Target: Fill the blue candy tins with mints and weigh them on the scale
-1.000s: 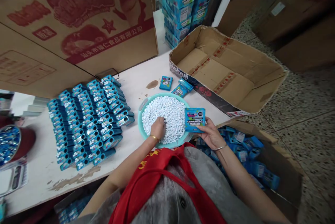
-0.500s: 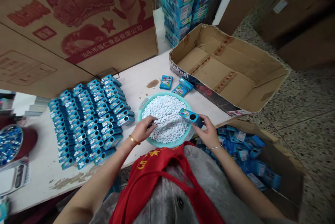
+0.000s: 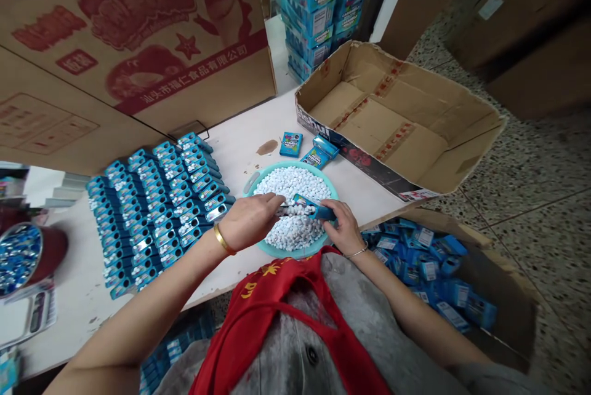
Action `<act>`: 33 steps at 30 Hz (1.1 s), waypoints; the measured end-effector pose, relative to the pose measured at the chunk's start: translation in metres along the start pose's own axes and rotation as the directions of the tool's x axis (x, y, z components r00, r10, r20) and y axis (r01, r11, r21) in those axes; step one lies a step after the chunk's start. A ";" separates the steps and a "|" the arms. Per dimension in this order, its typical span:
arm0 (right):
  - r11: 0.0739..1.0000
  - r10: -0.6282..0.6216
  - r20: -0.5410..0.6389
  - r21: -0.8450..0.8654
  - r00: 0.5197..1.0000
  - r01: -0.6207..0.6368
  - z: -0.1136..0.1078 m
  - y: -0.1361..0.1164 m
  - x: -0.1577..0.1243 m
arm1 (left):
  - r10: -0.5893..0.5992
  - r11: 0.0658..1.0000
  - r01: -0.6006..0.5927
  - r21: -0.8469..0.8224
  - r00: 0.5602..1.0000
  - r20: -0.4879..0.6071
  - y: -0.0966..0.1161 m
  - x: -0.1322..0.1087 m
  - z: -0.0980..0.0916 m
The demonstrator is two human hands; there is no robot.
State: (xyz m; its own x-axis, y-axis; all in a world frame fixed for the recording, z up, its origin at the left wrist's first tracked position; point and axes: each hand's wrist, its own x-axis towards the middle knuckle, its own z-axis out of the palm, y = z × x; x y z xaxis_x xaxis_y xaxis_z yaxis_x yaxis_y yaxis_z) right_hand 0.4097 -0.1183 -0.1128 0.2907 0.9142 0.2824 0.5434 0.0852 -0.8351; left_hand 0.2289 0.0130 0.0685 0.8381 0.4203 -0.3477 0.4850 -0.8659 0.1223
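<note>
Over a turquoise basin (image 3: 252, 184) full of small white candies (image 3: 295, 236), my right hand (image 3: 342, 227) grips a small blue candy box (image 3: 318, 210), tilted with its top toward the left. My left hand (image 3: 253, 218) is closed on a small scoop, mostly hidden by the fingers. White candies (image 3: 300, 210) lie heaped on the scoop, right up against the box's top end. Left of the basin, several rows of blue boxes (image 3: 159, 210) stand upright with round openings in their tops. Behind the basin lie a few more blue boxes (image 3: 290, 144).
A low open cardboard tray (image 3: 397, 118) sits at the back right. Stacked blue packs (image 3: 314, 19) and a large printed carton (image 3: 138, 32) stand behind. A carton of blue boxes (image 3: 429, 266) is below right. At far left are a red bucket (image 3: 50, 247) and a scale (image 3: 21, 318).
My left hand has come up out of the candies with a loaded scoop and moved right to the box. My right hand has brought the box left, over the basin's middle.
</note>
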 end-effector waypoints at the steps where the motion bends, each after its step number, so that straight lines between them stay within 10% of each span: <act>1: 1.000 0.000 0.002 -0.004 1.000 0.000 0.001 0.000 0.000 | -0.018 0.999 0.017 0.034 0.999 0.027 0.005 0.001 -0.005; 23: 0.997 -0.077 0.062 -0.010 0.995 0.078 0.009 0.000 -0.002 | -0.059 0.996 0.056 0.071 0.997 0.045 0.035 -0.007 -0.020; 28: 0.998 -0.003 0.042 0.070 0.999 0.000 0.005 0.003 -0.007 | -0.098 0.995 0.099 0.033 0.995 -0.025 0.004 -0.021 -0.013; 33: 0.973 0.043 0.088 0.221 0.995 -0.062 0.002 0.007 -0.014 | -0.321 0.942 0.323 0.089 0.946 -0.033 -0.058 -0.031 0.052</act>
State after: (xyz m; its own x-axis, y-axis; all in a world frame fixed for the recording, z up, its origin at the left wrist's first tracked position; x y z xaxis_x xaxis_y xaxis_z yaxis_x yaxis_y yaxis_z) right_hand 0.4076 -0.1296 -0.1232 0.2434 0.9483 0.2036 0.3370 0.1142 -0.9346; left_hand 0.1620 0.0364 0.0235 0.6455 0.6851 -0.3376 0.7057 -0.7041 -0.0793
